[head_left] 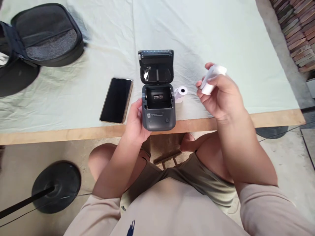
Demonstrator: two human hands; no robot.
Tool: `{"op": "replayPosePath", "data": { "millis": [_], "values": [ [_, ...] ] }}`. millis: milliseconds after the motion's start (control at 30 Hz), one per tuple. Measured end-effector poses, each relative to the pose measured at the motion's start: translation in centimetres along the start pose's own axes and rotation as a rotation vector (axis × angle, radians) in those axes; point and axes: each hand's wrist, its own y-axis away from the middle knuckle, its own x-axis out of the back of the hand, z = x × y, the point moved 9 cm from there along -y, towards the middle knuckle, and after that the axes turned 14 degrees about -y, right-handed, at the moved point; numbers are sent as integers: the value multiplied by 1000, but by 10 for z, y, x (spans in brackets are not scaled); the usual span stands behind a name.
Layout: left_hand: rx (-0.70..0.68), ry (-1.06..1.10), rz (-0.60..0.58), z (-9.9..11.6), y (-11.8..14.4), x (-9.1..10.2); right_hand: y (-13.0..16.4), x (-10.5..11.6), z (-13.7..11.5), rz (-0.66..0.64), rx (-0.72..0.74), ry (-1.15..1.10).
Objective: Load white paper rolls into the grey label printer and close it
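My left hand (136,122) grips the open printer (158,108) at the table (221,122) edge; my right hand (220,96) pinches a paper roll (212,78), another roll (180,92) beside the printer.

Pale green cloth (221,39) over wooden table (275,118), concrete floor (283,154), stacked bricks (297,29)

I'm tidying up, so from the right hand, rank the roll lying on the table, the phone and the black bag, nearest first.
From the right hand, in the head view:
1. Roll, just left of it, beside the printer.
2. Phone, beyond the printer, further left.
3. Bag, far left corner of the table.
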Motion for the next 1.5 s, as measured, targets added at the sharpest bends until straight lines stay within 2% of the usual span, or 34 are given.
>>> {"op": "replayPosePath", "data": {
  "millis": [100, 200, 267, 367, 467, 567, 633, 733, 967, 1133, 1367, 1500],
  "values": [
    [33, 37, -29, -5, -1, -2, 8, -3, -23, 125, 147, -11],
    [14, 6, -119, -8, -3, -5, 32, -32, -68, 156, 387, 6],
    [-10, -26, -183, -10, -3, -8, 55, -67, -101, 80, 564, 69],
    [-67, -57, -247, -9, 1, -13, 77, -123, -114, -107, 533, 349],
    [-128, -81, -272, -5, 8, -18, 85, -151, -111, -184, 534, 697],
    [-137, -92, -287, -5, 11, -22, 85, -155, -105, -169, 593, 941],
    [-135, -88, -297, -5, 12, -22, 84, -154, -102, -185, 615, 1029],
    [-126, -98, -314, -7, 10, -22, 81, -153, -94, -241, 571, 1101],
    [-148, -85, -345, -5, 12, -24, 78, -150, -95, -251, 597, 964],
    [-154, -101, -334, -6, 13, -24, 80, -144, -102, -159, 558, 1114],
    [-183, -121, -348, -5, 12, -25, 81, -153, -91, -241, 540, 1098],
    [-139, -86, -322, -7, 8, -22, 93, -159, -103, -244, 719, 1009]
  ]
}}
